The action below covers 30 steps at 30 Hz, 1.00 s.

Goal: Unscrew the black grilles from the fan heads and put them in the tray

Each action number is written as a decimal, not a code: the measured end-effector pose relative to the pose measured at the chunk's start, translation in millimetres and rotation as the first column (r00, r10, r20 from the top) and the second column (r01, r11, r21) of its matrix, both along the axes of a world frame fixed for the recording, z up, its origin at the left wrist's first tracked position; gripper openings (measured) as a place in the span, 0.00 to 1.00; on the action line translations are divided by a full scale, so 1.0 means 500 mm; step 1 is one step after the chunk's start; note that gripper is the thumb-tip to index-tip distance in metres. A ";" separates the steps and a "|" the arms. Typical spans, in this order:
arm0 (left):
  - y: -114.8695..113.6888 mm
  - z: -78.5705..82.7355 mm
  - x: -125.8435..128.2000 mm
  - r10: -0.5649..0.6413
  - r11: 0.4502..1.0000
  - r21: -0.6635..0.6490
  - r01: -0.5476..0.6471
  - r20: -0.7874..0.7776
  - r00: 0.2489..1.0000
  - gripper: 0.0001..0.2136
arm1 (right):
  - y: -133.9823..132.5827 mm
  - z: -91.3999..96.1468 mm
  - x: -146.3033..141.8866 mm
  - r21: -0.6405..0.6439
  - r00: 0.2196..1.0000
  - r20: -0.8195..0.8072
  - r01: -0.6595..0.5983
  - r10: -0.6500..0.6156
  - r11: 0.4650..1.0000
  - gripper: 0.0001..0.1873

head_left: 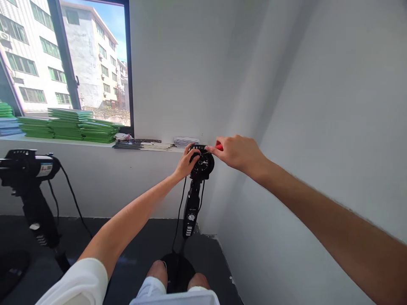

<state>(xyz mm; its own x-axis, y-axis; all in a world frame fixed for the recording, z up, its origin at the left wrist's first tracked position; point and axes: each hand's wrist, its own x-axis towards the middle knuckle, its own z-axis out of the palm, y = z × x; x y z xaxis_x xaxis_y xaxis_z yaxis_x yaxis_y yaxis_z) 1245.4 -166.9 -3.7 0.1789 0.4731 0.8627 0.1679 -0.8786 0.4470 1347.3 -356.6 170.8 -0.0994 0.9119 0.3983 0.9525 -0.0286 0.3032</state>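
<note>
A black stand fan (192, 199) with no blades or grille on its head stands in front of me. My left hand (187, 163) grips the upper left side of the fan's motor head (205, 167), fingers curled around its edge. A metal shaft sticks out from the middle of that head. At its upper right, my right hand (237, 152) is closed on a red-handled tool (219, 147), pointed left towards the head's top rim. Most of the tool is hidden in the fist, so I cannot tell its exact kind.
A second black fan stand (34, 199) stands at the left with a hanging cord. Stacks of green booklets (68, 127) and flat papers (186, 142) lie on the windowsill. The fan's round base (178, 267) is between my knees. A grey wall (318, 127) closes off the right.
</note>
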 end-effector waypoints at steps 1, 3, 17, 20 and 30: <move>-0.001 0.001 -0.001 0.003 1.000 -0.005 -0.004 -0.009 1.000 0.08 | 0.000 0.001 0.000 -0.030 0.999 -0.031 -0.041 0.040 0.999 0.17; -0.002 0.002 -0.003 0.008 1.000 -0.007 -0.008 -0.011 1.000 0.08 | 0.001 0.003 -0.001 -0.054 0.997 -0.020 -0.071 0.070 0.996 0.18; -0.007 -0.001 -0.002 0.000 1.000 -0.006 0.000 0.012 1.000 0.11 | 0.004 0.011 -0.005 0.005 0.992 0.118 0.039 -0.039 0.999 0.23; -0.009 0.000 -0.004 0.004 1.000 0.003 -0.004 0.000 1.000 0.10 | 0.000 0.014 -0.003 -0.136 0.997 0.030 -0.069 0.074 0.988 0.18; -0.013 -0.003 -0.004 -0.005 1.000 -0.003 0.005 -0.012 1.000 0.12 | -0.005 0.004 -0.014 -0.106 0.988 0.082 -0.119 0.128 0.987 0.17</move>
<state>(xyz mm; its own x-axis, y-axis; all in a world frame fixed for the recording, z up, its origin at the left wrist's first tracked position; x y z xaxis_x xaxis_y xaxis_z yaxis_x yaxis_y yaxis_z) 1243.4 -173.3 -5.3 0.1916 0.4752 0.8587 0.1693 -0.8779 0.4480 1340.5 -358.9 172.5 -0.2442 0.9253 0.2902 0.9161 0.1220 0.3819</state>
